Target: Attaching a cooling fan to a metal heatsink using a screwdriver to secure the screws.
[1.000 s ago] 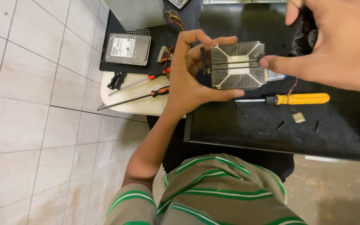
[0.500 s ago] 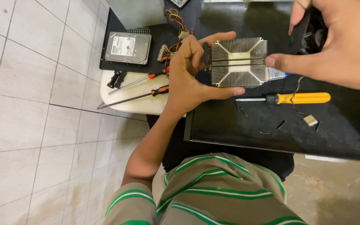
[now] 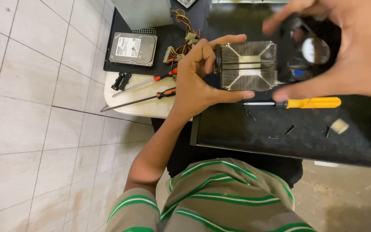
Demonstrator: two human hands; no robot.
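My left hand (image 3: pixel 194 81) grips a finned aluminium heatsink (image 3: pixel 247 66) by its left edge, thumb under its lower side, above a black panel (image 3: pixel 288 141). My right hand (image 3: pixel 357 56), blurred and close to the camera, is closed around a black cooling fan (image 3: pixel 310 51) with a round silver hub. The fan sits just right of the heatsink and overlaps its right edge. A yellow-handled screwdriver (image 3: pixel 310 103) lies on the panel right below both hands.
Loose dark screws (image 3: pixel 290 129) and a small pale pad (image 3: pixel 339 126) lie on the panel. To the left, a pale surface (image 3: pixel 138 109) carries two orange-handled screwdrivers (image 3: pixel 142 99). A hard drive (image 3: pixel 134 48) and a coloured cable bundle (image 3: pixel 183 45) lie behind. Tiled floor lies to the left.
My right hand has drawn the fan up and to the right, and its hub now shows. The left hand and heatsink have stayed almost still.
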